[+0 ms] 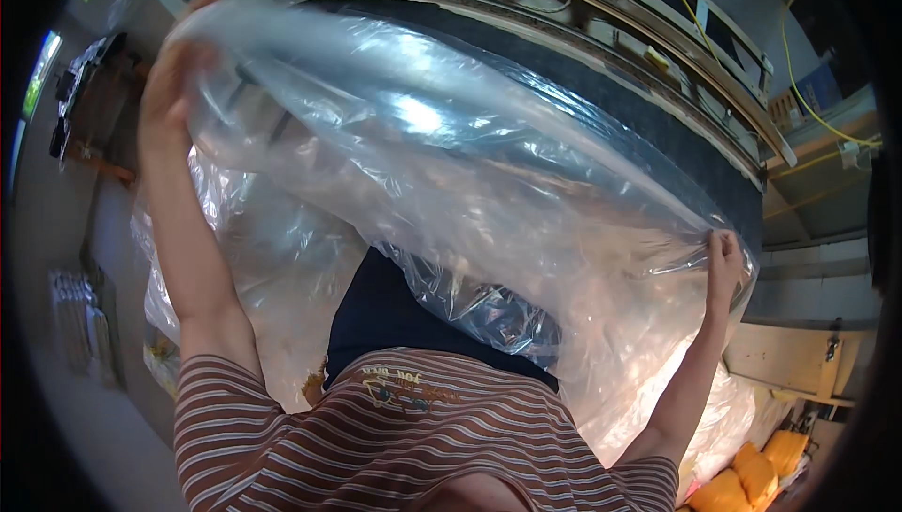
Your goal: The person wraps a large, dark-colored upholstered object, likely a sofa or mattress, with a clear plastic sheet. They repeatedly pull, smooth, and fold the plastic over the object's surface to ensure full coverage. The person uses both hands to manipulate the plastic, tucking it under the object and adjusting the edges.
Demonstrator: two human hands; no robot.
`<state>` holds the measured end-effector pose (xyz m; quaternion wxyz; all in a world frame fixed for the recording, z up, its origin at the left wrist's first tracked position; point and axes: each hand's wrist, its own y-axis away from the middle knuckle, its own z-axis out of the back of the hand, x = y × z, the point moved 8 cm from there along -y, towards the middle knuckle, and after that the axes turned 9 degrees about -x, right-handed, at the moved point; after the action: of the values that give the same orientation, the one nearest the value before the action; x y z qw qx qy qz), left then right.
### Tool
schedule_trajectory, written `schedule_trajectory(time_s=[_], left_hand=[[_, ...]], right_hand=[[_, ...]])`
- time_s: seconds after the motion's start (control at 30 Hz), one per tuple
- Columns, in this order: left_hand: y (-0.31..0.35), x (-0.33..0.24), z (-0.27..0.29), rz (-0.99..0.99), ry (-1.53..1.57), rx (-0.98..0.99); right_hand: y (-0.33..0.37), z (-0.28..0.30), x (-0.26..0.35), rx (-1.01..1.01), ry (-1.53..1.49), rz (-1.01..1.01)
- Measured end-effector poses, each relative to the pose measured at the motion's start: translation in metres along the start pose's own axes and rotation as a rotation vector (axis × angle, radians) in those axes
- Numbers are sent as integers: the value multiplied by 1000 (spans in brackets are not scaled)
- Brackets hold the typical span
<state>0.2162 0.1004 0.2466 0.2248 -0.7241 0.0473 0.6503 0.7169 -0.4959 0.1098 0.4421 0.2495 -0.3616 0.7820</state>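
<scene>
Head view, clear plastic sheet (423,141): spread between both hands, above the striped shirt (451,437), partly hiding the dark surface (573,70).
Left hand (178,70): at the sheet's left end, blurred; cannot tell whether its fingers grip.
Right hand (724,263): fingers clamped on the right edge.
Wide hold: probably keeps the upper edge stretched.

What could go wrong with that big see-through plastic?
The clear plastic sheet might slip, because the right hand seems to pinch only its edge. It could also snag on the wooden frame just beyond it. And the left hand is blurred, perhaps moving quickly, so a hard tug might tear the plastic.
</scene>
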Motion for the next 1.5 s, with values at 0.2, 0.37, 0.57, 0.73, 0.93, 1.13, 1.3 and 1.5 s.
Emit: schedule_trajectory(time_s=[0.2,0.37,0.57,0.73,0.93,1.13,1.3,1.5], left_hand=[[-34,121,33,106,-328,-182],[6,157,18,252,-606,78],[54,180,30,459,-1109,625],[-24,117,19,-121,-1072,1],[-56,151,-62,-101,-1156,-90],[-73,170,-55,-63,-1105,-49],[-83,175,-49,-41,-1085,-13],[-86,175,-62,-76,-1130,21]], right_hand=[[-8,-2,-28,8,-135,-229],[-5,30,-85,-231,-391,-506],[-16,19,-48,-115,99,-121],[-19,19,-53,-98,222,-9],[-25,24,-66,-74,264,8],[-23,20,-67,-73,249,-50],[-22,18,-60,-52,231,-47],[-22,19,-49,-92,315,54]])
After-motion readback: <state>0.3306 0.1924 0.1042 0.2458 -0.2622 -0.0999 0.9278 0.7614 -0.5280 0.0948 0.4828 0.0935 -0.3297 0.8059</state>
